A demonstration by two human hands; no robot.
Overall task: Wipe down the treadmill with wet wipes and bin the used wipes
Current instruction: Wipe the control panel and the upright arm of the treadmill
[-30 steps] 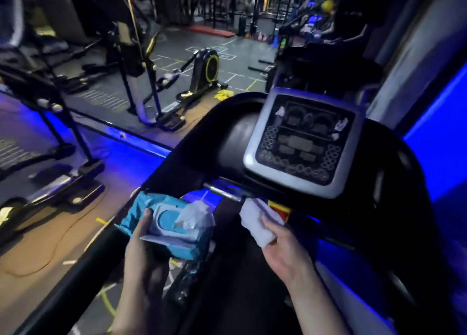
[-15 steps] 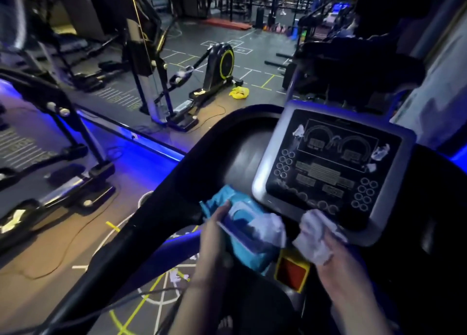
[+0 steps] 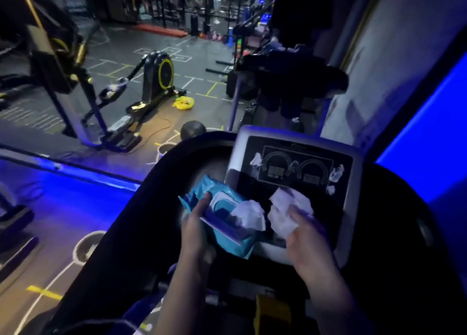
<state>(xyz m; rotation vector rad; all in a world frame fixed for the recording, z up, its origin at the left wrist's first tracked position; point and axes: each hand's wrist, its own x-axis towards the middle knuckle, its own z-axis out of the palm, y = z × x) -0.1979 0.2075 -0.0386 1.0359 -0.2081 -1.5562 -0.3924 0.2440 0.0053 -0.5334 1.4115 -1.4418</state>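
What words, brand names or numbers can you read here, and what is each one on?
No text is legible anywhere.
Treadmill console: display windows and button marks, too blurred to read.
Blue wet wipes pack: no print that can be made out.
Crumpled wipe: no print visible.
Painted floor lines: boxes and lines only, no letters or digits visible.

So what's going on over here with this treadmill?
A person is wiping down a treadmill in a dim gym. Their left hand grips a blue pack of wet wipes, lid open, with a fresh wipe poking out. Their right hand holds a crumpled wipe at the lower part of the console; whether it touches is unclear.
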